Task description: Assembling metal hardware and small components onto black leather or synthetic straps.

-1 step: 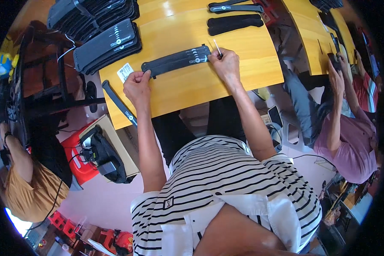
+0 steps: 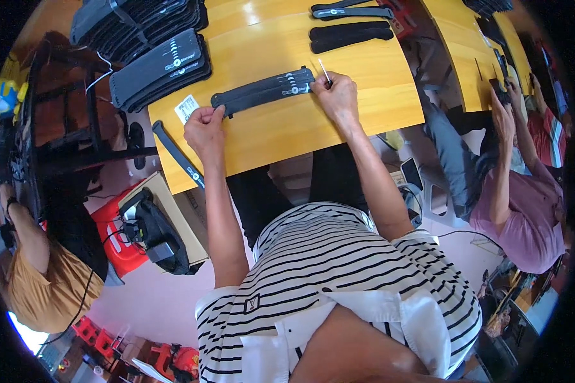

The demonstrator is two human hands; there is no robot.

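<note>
A long black strap lies flat on the yellow wooden table, stretched between the person's two hands. The left hand is curled closed at the strap's left end, thumb and fingers pinching that end against the tabletop. The right hand rests on the strap's right end with its fingers bent down over it, and it also holds a thin white stick that points up and away from the knuckles. Just beside the left hand, on its far side, sits a small white card. Another black strap hangs over the table edge just to the outside of the left wrist. Beyond the left hand, further up the table, are stacks of black pads. Beyond the right hand lie two more dark straps, well apart from it. To the right, another person in a pink shirt sits at the next table.
</note>
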